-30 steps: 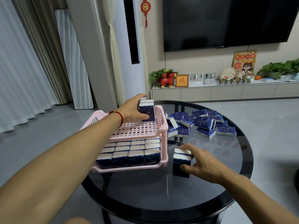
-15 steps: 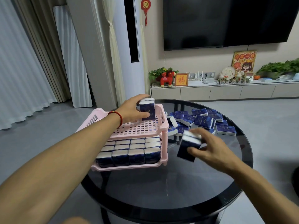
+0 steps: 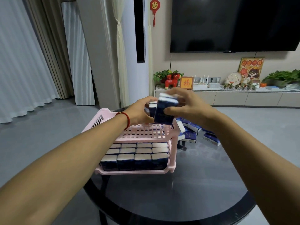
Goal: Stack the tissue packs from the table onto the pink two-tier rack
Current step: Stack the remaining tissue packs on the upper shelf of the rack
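Observation:
A pink two-tier rack [image 3: 142, 132] stands on the round dark glass table [image 3: 186, 192]. Its lower tier is packed with several dark blue tissue packs [image 3: 134, 158]. My left hand [image 3: 139, 112] grips one upright pack [image 3: 152, 108] at the far right of the top tier. My right hand [image 3: 186, 106] holds another blue pack [image 3: 164, 113] just above the top tier, right beside the first. More loose packs [image 3: 191, 135] lie on the table to the right of the rack, partly hidden by my right arm.
A low TV cabinet [image 3: 227, 96] with ornaments and plants runs along the back wall under a large dark screen [image 3: 235, 23]. Curtains hang at the left. Grey floor surrounds the table.
My right hand lifted a pack from the table and carried it up and left to the top tier beside the pack in my left hand. The left hand stayed put.

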A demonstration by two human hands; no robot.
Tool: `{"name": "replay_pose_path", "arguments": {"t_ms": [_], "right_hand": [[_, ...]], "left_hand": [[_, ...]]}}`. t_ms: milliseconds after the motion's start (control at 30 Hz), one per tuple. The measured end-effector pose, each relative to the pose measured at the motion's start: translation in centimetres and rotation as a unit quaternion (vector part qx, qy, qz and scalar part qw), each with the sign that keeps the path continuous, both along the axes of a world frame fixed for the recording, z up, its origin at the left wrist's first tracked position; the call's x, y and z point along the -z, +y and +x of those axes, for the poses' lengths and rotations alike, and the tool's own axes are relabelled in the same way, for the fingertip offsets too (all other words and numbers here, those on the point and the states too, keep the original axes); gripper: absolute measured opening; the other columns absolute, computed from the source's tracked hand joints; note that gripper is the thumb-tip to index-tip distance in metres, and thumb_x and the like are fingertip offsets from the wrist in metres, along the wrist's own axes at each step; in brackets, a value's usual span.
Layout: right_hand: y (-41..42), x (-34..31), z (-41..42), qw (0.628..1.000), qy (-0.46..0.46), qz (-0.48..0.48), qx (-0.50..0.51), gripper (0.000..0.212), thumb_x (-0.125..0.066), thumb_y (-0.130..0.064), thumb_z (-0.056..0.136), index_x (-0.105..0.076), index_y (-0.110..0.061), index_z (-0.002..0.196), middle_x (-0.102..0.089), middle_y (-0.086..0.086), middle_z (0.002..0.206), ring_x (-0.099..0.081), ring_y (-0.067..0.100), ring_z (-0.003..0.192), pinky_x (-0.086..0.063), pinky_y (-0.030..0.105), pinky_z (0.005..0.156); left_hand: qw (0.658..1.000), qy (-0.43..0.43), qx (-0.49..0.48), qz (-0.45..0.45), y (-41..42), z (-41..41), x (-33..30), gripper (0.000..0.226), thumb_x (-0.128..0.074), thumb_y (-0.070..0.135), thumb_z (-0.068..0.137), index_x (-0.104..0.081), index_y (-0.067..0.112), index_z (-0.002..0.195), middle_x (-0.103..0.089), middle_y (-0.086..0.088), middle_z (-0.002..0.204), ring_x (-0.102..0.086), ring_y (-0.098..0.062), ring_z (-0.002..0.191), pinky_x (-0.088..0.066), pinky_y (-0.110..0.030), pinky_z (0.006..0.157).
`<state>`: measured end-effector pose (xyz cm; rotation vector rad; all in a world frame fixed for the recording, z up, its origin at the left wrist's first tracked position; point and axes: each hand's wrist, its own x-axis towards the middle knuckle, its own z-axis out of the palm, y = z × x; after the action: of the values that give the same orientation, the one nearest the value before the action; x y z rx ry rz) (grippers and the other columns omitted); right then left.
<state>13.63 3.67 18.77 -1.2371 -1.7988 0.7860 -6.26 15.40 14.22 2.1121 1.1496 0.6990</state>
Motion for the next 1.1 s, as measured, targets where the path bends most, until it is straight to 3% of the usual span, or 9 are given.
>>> {"name": "replay_pose_path", "arguments": {"t_ms": [100,200,367,500,533,667,800,967,1100], "right_hand": [[2.2,1.0,-1.2,0.993,-0.116,0.008,0.019,0.058,-0.081,-0.005,0.079,-0.058,-0.02,0.131,-0.067,0.007,0.117,-0.07,0.019,0.099,-0.061,0.037,0.086],[3.3,1.8,-1.8,0.979,-0.182,0.056,0.071,0.064,-0.086,-0.017,0.076,-0.059,-0.028,0.133,-0.053,0.007,0.123,-0.063,0.021,0.101,-0.056,0.028,0.079],[3.6,2.7,-2.2,0.964,-0.232,0.072,0.106,0.067,-0.086,-0.021,0.079,-0.058,-0.03,0.139,-0.04,0.002,0.129,-0.055,0.021,0.104,-0.045,0.025,0.082],[3.9,2.8,-2.2,0.954,-0.27,0.08,0.103,0.073,-0.083,-0.025,0.082,-0.052,-0.027,0.147,-0.044,0.004,0.143,-0.054,0.021,0.114,-0.047,0.028,0.09],[3.9,2.7,-2.2,0.952,-0.277,0.081,0.099,0.073,-0.083,-0.025,0.083,-0.051,-0.027,0.149,-0.044,0.004,0.145,-0.053,0.022,0.116,-0.047,0.03,0.093],[3.9,2.6,-2.3,0.947,-0.299,0.084,0.086,0.079,-0.08,-0.025,0.086,-0.042,-0.023,0.154,-0.044,0.004,0.151,-0.054,0.021,0.12,-0.049,0.033,0.099],[3.5,2.6,-2.0,0.951,-0.282,0.089,0.085,0.086,-0.083,-0.026,0.082,-0.039,-0.026,0.155,-0.044,0.004,0.149,-0.055,0.02,0.12,-0.051,0.035,0.101],[4.0,2.5,-2.0,0.939,-0.311,0.122,0.079,0.073,-0.081,-0.029,0.084,-0.049,-0.028,0.15,-0.051,0.002,0.148,-0.051,0.022,0.13,-0.047,0.037,0.105],[4.2,2.7,-1.9,0.945,-0.295,0.102,0.1,0.076,-0.082,-0.035,0.083,-0.049,-0.024,0.15,-0.056,0.004,0.145,-0.055,0.023,0.128,-0.047,0.04,0.106]], "left_hand": [[0.999,0.023,0.01,0.025,0.2,-0.2,-0.2,0.075,-0.076,-0.01,0.079,-0.048,0.017,0.144,-0.058,0.01,0.105,-0.063,-0.01,0.087,-0.058,-0.021,0.073],[0.999,0.006,0.031,0.028,-0.6,-0.3,-0.4,0.056,-0.062,-0.009,0.094,-0.052,0.017,0.142,-0.057,-0.014,0.119,-0.066,-0.026,0.092,-0.061,-0.027,0.062],[0.997,0.01,0.067,-0.042,-0.8,-1.3,-0.4,0.094,-0.082,-0.006,0.076,-0.04,0.035,0.15,-0.053,-0.007,0.139,-0.066,-0.029,0.116,-0.057,-0.045,0.098],[0.99,0.029,0.065,-0.12,-1.4,-2.1,-0.5,0.134,-0.087,0.012,0.066,0.004,0.044,0.16,-0.014,-0.008,0.169,-0.057,-0.032,0.13,-0.048,-0.048,0.11],[0.99,0.05,0.059,-0.115,-1.5,-2.1,-0.4,0.138,-0.089,0.02,0.065,0.01,0.042,0.159,-0.014,-0.007,0.17,-0.054,-0.031,0.133,-0.046,-0.047,0.112],[0.991,0.084,0.029,-0.103,-2.0,-1.9,0.1,0.141,-0.092,0.035,0.068,0.016,0.035,0.16,-0.055,-0.006,0.146,-0.06,-0.025,0.123,-0.046,-0.044,0.112],[0.993,0.052,0.03,-0.106,-2.5,-1.4,0.2,0.134,-0.089,0.024,0.078,0.017,0.033,0.16,-0.056,-0.005,0.143,-0.055,-0.023,0.125,-0.042,-0.033,0.107],[0.994,0.057,0.027,-0.094,-2.7,-1.3,0.1,0.129,-0.084,0.018,0.083,0.018,0.03,0.16,-0.056,0.0,0.132,-0.053,-0.021,0.121,-0.041,-0.028,0.098],[0.993,0.096,0.018,-0.068,-2.6,-1.0,0.6,0.133,-0.083,0.026,0.082,0.025,0.029,0.158,-0.047,-0.005,0.151,-0.053,-0.026,0.128,-0.044,-0.029,0.099]]}}
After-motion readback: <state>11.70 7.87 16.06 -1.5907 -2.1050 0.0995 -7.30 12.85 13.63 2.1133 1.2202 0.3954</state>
